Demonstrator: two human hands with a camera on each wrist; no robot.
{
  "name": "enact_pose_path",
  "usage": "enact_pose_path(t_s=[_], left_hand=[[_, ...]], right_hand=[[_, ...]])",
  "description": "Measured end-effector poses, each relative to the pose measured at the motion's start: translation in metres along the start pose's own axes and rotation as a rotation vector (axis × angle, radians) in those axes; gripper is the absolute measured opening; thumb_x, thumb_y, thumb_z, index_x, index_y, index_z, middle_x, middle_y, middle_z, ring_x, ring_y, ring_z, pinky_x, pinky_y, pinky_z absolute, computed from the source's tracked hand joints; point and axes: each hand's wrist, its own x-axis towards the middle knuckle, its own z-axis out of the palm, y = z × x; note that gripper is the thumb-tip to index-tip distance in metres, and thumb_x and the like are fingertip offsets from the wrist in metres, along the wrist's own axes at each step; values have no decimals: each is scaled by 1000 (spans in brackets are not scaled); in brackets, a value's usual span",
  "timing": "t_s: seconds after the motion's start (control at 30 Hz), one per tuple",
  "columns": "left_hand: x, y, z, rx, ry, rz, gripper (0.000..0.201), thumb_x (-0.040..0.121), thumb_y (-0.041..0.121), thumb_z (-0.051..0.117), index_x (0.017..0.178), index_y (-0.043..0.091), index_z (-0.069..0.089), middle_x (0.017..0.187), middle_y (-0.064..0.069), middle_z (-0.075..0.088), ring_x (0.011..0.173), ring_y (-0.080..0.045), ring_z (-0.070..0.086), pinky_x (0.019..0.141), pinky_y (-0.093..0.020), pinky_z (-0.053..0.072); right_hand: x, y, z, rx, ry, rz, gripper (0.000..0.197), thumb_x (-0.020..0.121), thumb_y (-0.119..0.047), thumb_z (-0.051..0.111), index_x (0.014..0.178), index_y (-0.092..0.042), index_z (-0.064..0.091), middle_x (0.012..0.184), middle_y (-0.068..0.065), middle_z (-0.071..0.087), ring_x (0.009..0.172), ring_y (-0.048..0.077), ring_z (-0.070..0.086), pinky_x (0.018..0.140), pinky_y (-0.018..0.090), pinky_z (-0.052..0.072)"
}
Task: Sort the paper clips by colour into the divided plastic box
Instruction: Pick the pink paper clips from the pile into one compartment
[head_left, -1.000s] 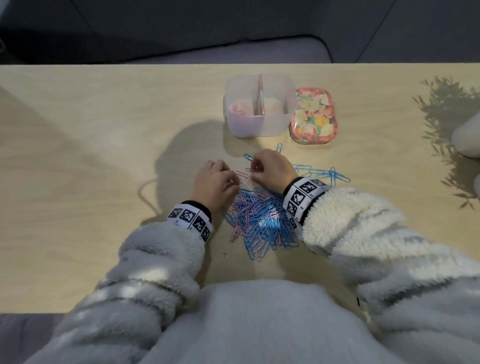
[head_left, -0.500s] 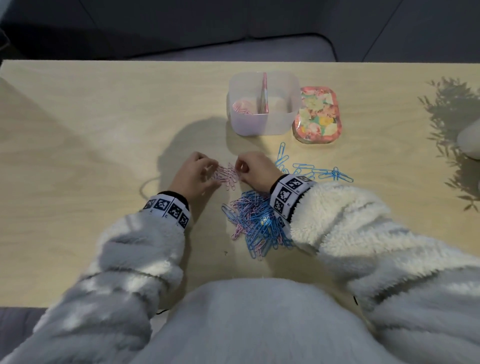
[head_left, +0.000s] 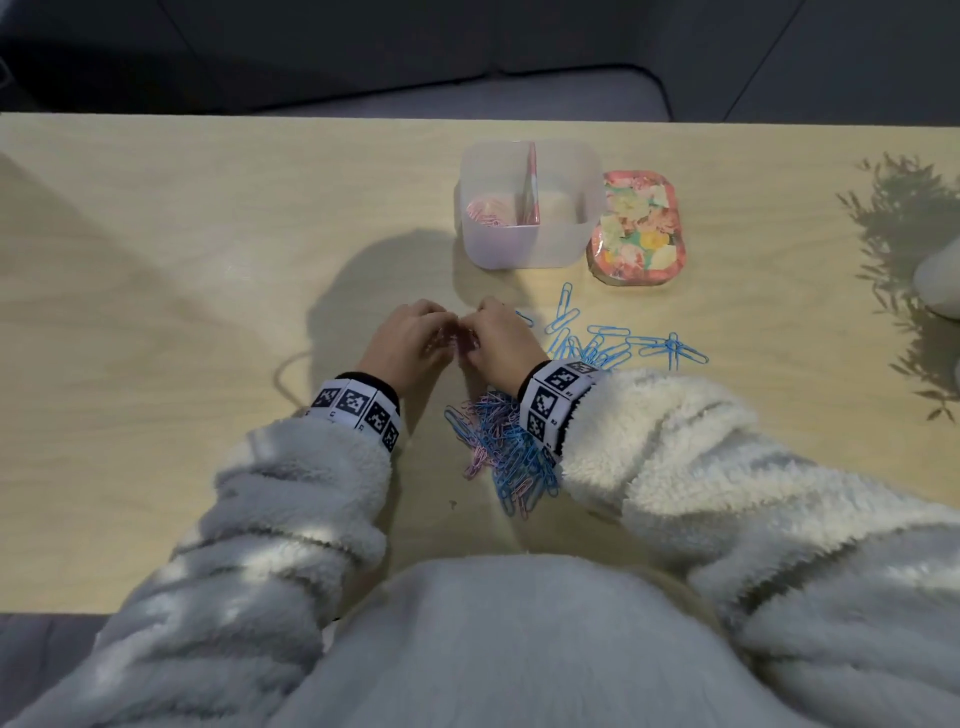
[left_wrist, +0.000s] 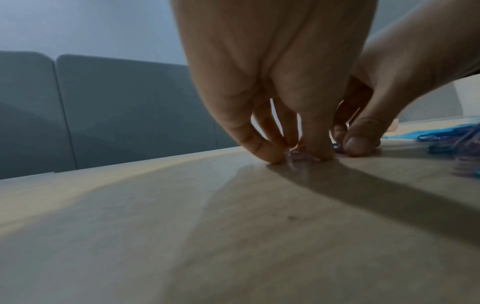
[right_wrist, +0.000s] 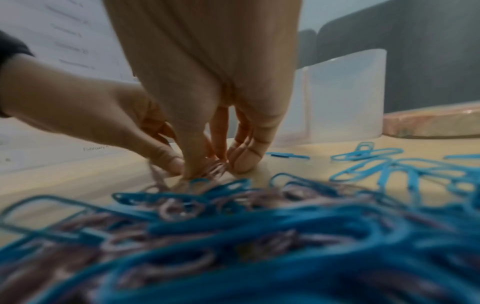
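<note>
**Inspector:** Currently, both hands are working at the centre of the counter (head_left: 156, 260). The left hand (head_left: 402, 345) and right hand (head_left: 501, 343) are meeting fingertip to fingertip, curling round a small bunch of pink clips (right_wrist: 213, 167) and pressing it against the surface.

**Assessor:** Where is everything else sitting?

**Inspector:** The mixed pile (head_left: 506, 447) is lying at six o'clock from the hands, under the right wrist. Loose blue clips (head_left: 613, 343) are spreading at three o'clock. The divided plastic box (head_left: 524, 244) is standing at one o'clock; its left compartment is holding pink clips, and the right one is looking empty, though I cannot be sure. A patterned lid (head_left: 636, 228) is lying just beside the box.

**Assessor:** Advice for the step?

**Inspector:** In my judgement, the grip is needing to close fully under the bunch before lifting, since flat wire slips easily. One blue clip (right_wrist: 198, 181) is touching the bunch at its near edge; checking for it is advisable. I am recommending release low inside the left compartment.
</note>
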Motion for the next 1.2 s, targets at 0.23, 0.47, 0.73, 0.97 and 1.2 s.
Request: enact_pose_path(t_s=[0.23, 0.47, 0.73, 0.97, 1.2], left_hand=[[4, 6, -5, 16, -6, -21, 27, 82, 15, 64, 107, 5, 66, 113, -16, 57, 99, -32, 58, 84, -36, 43], [2, 5, -3, 36, 77, -66, 21, 82, 14, 63, 97, 1, 69, 108, -16, 61, 94, -34, 60, 80, -39, 47], [8, 8, 1, 212, -23, -38, 20, 90, 11, 49, 103, -1, 57, 116, -17, 52, 100, -34, 51, 80, -41, 45], [5, 6, -2, 220, -57, 31, 16, 94, 11, 41, 101, 3, 53, 105, -14, 58, 95, -30, 49, 79, -38, 42], [18, 19, -29, -30, 122, -30, 10, 90, 15, 54, 91, 5, 56, 89, -7, 59, 84, -24, 53, 70, -29, 38]], right_hand=[[4, -5, 0, -30, 41, 19, 21, 85, -3, 49, 99, -1, 64, 106, 22, 60, 103, 38, 56, 85, 43, 46], [9, 1, -12, 9, -14, 60, 18, 85, -1, 54, 99, 0, 65, 110, 21, 63, 106, 35, 57, 87, 38, 44], [22, 2, -77, 424, 152, 61, 8, 81, 0, 63, 77, -5, 68, 74, 2, 63, 63, 5, 59, 71, 24, 51], [61, 4, -122, 505, 389, 201, 30, 79, 7, 58, 58, -16, 56, 73, -1, 61, 71, 17, 58, 67, 29, 54], [62, 5, -121, 328, 297, 159, 25, 87, -1, 47, 100, 0, 69, 116, 12, 65, 106, 25, 61, 92, 27, 48]])
